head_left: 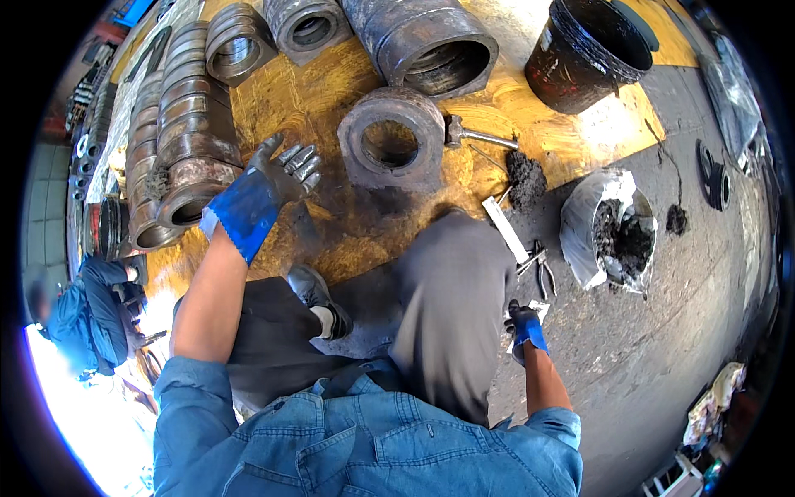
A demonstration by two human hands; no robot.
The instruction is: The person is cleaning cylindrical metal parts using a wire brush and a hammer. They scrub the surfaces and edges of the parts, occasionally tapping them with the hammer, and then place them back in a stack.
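Note:
My left hand [286,170], in a blue glove with grey, grimy fingers, is held out over the oil-stained yellow board with its fingers spread and nothing in it. Ahead and to its right stands a thick metal ring block [352,153] with a round bore. Low on the right, my right hand [526,325], also gloved, has its fingers curled at a small white piece [539,310] on the dark floor; the hand hides most of it. Just beyond that hand lie pliers [543,273] and a white strip [505,230].
A hammer [484,137] lies beside the ring block, near a dark greasy clump [526,178]. A bag-lined container [580,240] holds black matter. Behind stands a black bucket [563,74]. Ribbed metal cylinders [195,124] line the left and back. Another person [91,319] sits at far left.

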